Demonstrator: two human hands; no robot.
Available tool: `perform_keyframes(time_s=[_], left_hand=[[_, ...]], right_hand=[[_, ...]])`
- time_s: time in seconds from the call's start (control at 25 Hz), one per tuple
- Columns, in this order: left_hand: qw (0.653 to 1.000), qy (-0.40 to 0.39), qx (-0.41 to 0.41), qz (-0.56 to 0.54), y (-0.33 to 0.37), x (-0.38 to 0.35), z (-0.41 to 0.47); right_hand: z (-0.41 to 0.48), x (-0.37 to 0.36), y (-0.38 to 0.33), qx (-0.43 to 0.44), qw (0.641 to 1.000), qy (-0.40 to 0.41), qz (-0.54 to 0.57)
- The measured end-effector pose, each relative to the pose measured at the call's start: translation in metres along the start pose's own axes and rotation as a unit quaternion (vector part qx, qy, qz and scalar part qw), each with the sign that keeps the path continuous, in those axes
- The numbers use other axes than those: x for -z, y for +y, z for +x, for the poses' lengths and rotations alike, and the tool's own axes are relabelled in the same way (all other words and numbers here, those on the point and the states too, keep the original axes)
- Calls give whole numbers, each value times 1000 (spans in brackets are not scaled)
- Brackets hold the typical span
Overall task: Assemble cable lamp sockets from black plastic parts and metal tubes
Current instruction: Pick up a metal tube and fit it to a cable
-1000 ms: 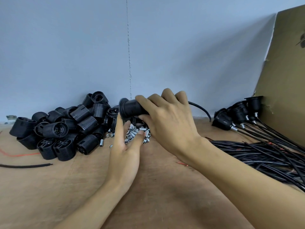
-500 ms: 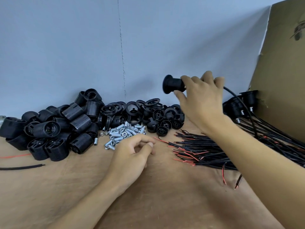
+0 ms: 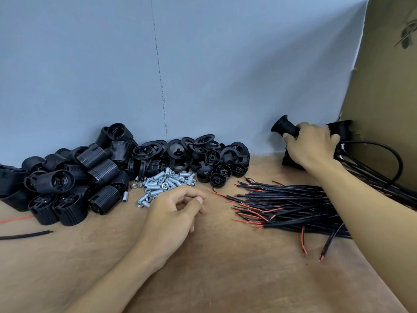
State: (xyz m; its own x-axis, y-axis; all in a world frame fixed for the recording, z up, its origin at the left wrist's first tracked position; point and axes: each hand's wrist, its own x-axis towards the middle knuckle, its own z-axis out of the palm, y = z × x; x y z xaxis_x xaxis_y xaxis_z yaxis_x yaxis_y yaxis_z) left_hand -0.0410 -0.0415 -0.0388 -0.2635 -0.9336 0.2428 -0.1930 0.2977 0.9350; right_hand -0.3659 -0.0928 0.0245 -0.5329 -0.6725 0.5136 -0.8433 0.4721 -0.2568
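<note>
My right hand (image 3: 312,144) grips an assembled black socket (image 3: 284,127) with its cable trailing behind, held at the far right over the stack of finished sockets (image 3: 339,129) by the cardboard. My left hand (image 3: 173,213) rests on the table with loosely curled fingers holding nothing, just in front of the pile of small metal tubes (image 3: 164,185). Ribbed black socket bodies (image 3: 74,175) are heaped at the left. Black rings and caps (image 3: 203,157) lie behind the tubes. A bundle of black cables (image 3: 288,204) with red stripped ends lies at the right.
A grey wall (image 3: 203,64) closes the back of the wooden table (image 3: 225,267). A cardboard sheet (image 3: 388,86) leans at the right. A loose black cable piece (image 3: 24,234) and a red wire (image 3: 13,220) lie at the left edge.
My right hand has carried the assembled socket from the table's middle up and to the far right, down by the finished ones. My left hand drew back from the socket and curled loosely.
</note>
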Motion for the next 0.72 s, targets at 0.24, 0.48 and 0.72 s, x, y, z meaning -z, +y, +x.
perform_keyframes(time_s=[0.24, 0.48, 0.72], left_hand=[[1000, 1, 13, -7, 1, 0, 1], [1000, 3, 16, -10, 3, -1, 0], [1000, 5, 18, -1, 4, -1, 0]], right_hand=[[2, -9, 3, -39, 999, -14, 7], [-2, -1, -8, 37, 998, -7, -48], [-29, -3, -46, 173, 983, 52, -28]])
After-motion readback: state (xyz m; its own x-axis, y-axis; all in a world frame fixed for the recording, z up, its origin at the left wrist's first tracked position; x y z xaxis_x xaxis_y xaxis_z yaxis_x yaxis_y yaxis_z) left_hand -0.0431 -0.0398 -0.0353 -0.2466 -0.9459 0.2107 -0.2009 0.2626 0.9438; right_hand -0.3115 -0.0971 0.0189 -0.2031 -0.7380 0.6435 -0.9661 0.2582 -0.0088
